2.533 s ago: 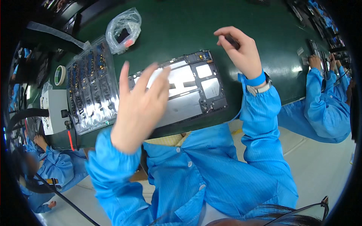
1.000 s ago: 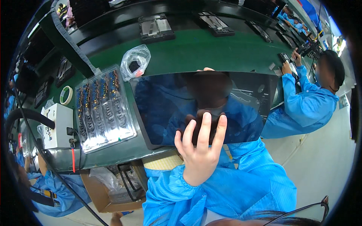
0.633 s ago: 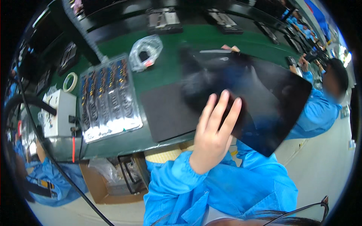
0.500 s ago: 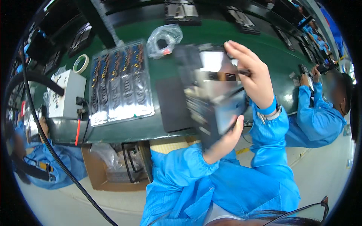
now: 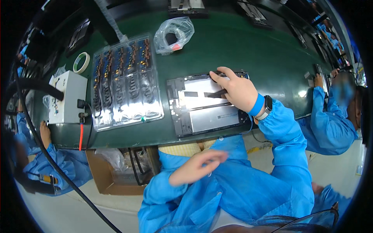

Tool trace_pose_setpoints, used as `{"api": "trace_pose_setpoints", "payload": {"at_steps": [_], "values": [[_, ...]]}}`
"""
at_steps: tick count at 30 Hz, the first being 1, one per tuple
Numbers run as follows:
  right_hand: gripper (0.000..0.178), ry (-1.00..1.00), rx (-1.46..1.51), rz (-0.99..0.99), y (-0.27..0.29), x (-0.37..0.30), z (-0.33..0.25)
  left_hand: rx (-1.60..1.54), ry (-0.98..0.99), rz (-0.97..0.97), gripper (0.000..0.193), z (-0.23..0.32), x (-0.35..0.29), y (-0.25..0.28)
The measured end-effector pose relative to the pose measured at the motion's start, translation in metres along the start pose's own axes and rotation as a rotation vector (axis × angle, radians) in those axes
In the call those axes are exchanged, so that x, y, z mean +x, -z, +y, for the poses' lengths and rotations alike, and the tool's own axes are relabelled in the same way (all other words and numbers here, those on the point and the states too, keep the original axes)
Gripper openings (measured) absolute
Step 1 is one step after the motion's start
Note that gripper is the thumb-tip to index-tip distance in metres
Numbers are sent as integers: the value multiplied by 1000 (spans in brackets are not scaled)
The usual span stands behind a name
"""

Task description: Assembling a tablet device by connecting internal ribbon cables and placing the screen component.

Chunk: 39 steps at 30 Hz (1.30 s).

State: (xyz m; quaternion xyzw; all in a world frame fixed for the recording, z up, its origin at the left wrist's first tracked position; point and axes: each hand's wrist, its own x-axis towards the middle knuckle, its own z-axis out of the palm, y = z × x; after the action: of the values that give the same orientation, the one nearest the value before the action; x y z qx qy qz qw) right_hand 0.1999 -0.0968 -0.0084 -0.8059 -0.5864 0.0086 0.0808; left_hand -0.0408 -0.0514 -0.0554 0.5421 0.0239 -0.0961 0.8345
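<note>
An opened tablet [image 5: 213, 118] lies flat near the table's front edge, its silvery inner plates and dark frame facing up. My right hand [image 5: 241, 93] rests over its upper right part. The index finger stretches toward the far edge, while the other fingers are curled round a slim dark tool [image 5: 216, 94], mostly hidden by the hand. My left hand [image 5: 200, 167] is apart from the tablet, above my lap in front of the table. Blurred by motion, it has its fingers stretched out and shows nothing in them.
Left of the tablet lies a clear plastic tray [image 5: 128, 85] of circuit parts. Beyond are a bagged ring [image 5: 173, 35] and a tape roll [image 5: 81, 63]. A white box [image 5: 69, 98] with cables stands farther left. Below the table is a cardboard box [image 5: 105, 176]. Co-workers sit at both sides.
The tablet was raised and tilted between both my hands; now it lies flat on the table, covering the dark mat. My left hand has let go and drawn back toward me.
</note>
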Motion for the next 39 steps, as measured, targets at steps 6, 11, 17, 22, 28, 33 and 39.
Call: {"api": "trace_pose_setpoints", "payload": {"at_steps": [6,11,17,22,28,33,39], "values": [[47,-341,221,144,20,-67,33,1078,-34,964,40,26,-38,19],[48,-500,403,32,5,-117,39,1194,-65,929,47,22,-5,16],[61,-115,-13,101,13,-103,4,1200,-181,820,45,21,41,17],[55,-154,-102,182,-2,-88,32,1144,-258,634,56,41,90,28],[56,-93,-155,236,-12,-68,67,1108,-416,600,90,57,136,55],[54,-48,-77,218,0,-36,95,1150,-309,653,94,60,169,52],[50,-549,1853,351,50,55,192,1818,-638,597,63,43,194,44]]}}
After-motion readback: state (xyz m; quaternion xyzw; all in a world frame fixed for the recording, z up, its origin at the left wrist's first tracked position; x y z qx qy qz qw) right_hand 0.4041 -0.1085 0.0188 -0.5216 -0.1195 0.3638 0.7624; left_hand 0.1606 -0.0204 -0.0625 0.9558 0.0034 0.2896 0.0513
